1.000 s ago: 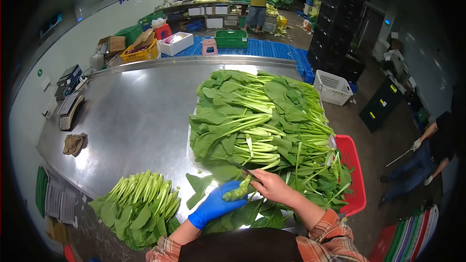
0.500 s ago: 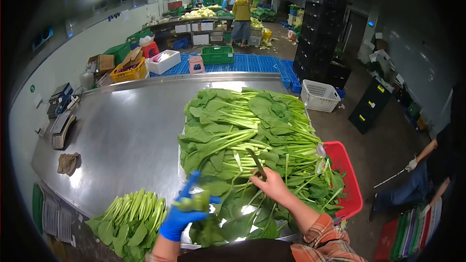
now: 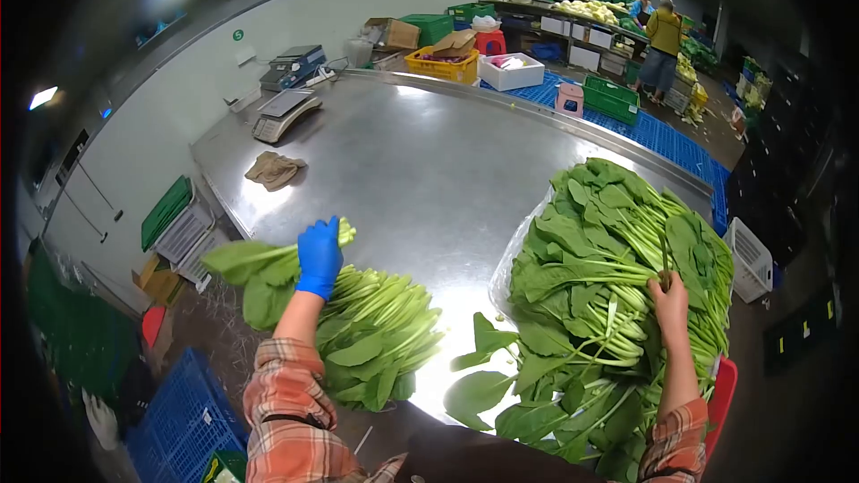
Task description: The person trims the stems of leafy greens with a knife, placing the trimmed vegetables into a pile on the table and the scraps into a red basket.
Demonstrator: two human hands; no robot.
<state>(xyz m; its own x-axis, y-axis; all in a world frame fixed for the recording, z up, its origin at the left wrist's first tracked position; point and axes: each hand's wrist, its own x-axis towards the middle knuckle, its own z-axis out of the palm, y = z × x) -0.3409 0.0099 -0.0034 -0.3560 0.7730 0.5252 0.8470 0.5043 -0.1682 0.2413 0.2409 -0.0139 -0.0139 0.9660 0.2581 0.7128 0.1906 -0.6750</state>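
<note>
My left hand (image 3: pixel 319 257), in a blue glove, is closed round a small bunch of leafy greens (image 3: pixel 261 275), its leaves pointing left and its cut stems to the right. Just below and right of it lies a neat pile of greens (image 3: pixel 376 326) at the metal table's near edge. My bare right hand (image 3: pixel 667 295) holds a dark knife (image 3: pixel 664 259) upright over the large heap of greens (image 3: pixel 582 259) on the right. Loose leaves (image 3: pixel 479 394) lie at the heap's near left side.
The metal table (image 3: pixel 412 161) carries a scale (image 3: pixel 286 114) and a brown cloth (image 3: pixel 275 170) at the left. A red basket (image 3: pixel 721 398) stands at the right edge, a white crate (image 3: pixel 750 259) beyond it. Two people stand at a far table; blue pallets lie behind.
The view has turned left. My left hand has moved from beside the large heap to the neat pile, with greens in it. My right hand still holds the knife.
</note>
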